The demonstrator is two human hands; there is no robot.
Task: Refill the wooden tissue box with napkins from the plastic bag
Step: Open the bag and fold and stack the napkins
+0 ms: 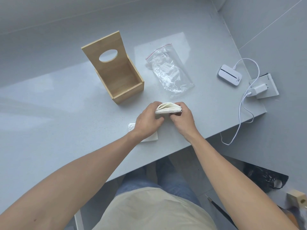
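Observation:
A wooden tissue box stands on the grey table with its lid raised; the lid has an oval hole, and the box looks empty inside. To its right lies a clear plastic zip bag, flat and crumpled. In front of the box, my left hand and my right hand grip a folded stack of white napkins from either side, just above the table. Another white napkin lies flat under my left wrist, mostly hidden.
At the right of the grey table sit a small white device and a white charger plug on a wall socket, joined by a white cable that hangs over the table edge. A dark bag lies on the floor.

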